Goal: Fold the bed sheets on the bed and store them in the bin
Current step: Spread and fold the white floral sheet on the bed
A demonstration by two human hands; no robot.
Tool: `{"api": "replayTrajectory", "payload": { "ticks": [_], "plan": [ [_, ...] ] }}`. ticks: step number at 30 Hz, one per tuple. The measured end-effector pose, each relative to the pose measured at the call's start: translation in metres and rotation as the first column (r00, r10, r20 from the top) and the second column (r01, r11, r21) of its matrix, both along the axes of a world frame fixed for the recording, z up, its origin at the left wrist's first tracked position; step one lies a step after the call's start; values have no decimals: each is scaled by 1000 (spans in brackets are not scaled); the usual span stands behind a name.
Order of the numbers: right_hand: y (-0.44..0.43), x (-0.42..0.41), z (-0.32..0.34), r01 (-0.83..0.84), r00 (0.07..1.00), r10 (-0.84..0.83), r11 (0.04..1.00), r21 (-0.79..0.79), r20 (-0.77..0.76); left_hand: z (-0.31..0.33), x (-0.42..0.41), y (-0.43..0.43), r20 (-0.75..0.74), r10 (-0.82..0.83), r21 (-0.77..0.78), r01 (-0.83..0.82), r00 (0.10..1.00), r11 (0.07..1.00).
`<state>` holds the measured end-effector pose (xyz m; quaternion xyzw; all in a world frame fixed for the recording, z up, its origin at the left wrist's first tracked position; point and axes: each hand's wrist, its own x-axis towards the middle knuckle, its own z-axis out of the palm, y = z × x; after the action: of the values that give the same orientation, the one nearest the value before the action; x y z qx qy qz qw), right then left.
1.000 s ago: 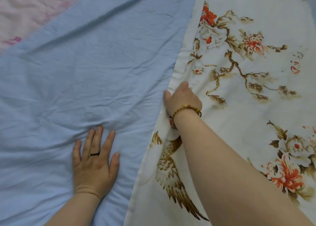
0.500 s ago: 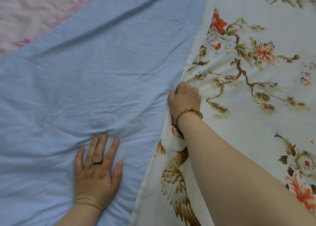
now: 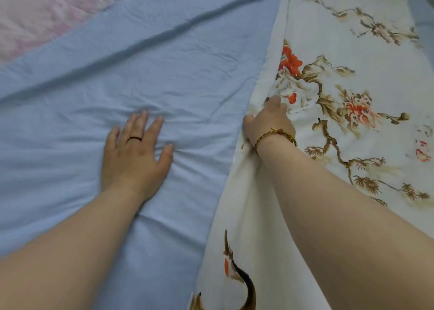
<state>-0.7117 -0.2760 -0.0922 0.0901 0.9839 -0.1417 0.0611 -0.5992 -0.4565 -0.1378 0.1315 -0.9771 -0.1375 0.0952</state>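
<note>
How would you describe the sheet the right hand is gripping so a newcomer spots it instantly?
Start at the plain blue sheet under the flat left hand. Just right of it lies the floral sheet, its edge pinched by the right hand. Only it carries orange flowers and brown branches on white.

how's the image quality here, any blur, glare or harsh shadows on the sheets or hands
Head view: soft, even light with no glare; only faint shadows, in the blue sheet's creases and under the forearms. The left hand is fairly sharp, its fingertips slightly smeared; the right hand, at the floral sheet's edge, is softer. The pink fabric at top left is blurry, and the wide lens enlarges the near forearms.
</note>
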Motion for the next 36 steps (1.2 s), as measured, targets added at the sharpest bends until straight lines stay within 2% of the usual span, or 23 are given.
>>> {"api": "replayTrajectory", "payload": {
  "ticks": [4, 8, 10, 15, 18, 21, 23, 27, 30, 32, 34, 36],
  "plan": [
    [10, -56, 3, 72, 997, -74, 994, 86, 15, -20, -21, -8, -90, -6, -25, 4, 996, 1000],
    [17, -89, 11, 50, 993, -67, 986, 160, 98, -19, -34, -10, -113, -30, -21, 28, 993, 999],
    [15, -95, 11, 44, 997, -53, 986, 158, 58, -19, -35, -11, -85, -33, -10, 32, 996, 999],
    [2, -100, 12, -16, 984, 40, 990, 137, -172, -14, -35, -12, -32, -66, 35, 67, 997, 997],
    [-10, -99, -1, -108, 985, 128, 982, 158, -120, -17, -36, -12, -32, -65, 13, 66, 997, 998],
    [-15, -95, -11, -69, 993, 82, 988, 141, -85, -19, -36, -12, -43, -55, 8, 55, 998, 998],
    [-16, -82, -13, -65, 996, 73, 989, 135, -55, -18, -35, -12, -46, -39, 8, 40, 998, 999],
    [-17, -20, -15, -214, 969, 199, 972, 96, 147, -16, -37, -11, -68, 0, -23, -1, 998, 1000],
    [-11, 53, -21, -307, 932, 284, 949, 75, 227, -14, -36, -8, -53, 6, -14, -7, 999, 1000],
    [-14, 102, -28, -342, 934, 324, 932, 119, 148, -10, -34, -5, -27, 11, 7, -11, 1000, 1000],
    [-19, 127, -30, -293, 956, 289, 948, 126, 47, -6, -36, -5, 20, 18, 7, -18, 1000, 1000],
    [-19, 148, -28, -340, 940, 336, 936, 91, 52, -4, -33, -4, 71, 15, -9, -14, 997, 1000]
  ]
}}
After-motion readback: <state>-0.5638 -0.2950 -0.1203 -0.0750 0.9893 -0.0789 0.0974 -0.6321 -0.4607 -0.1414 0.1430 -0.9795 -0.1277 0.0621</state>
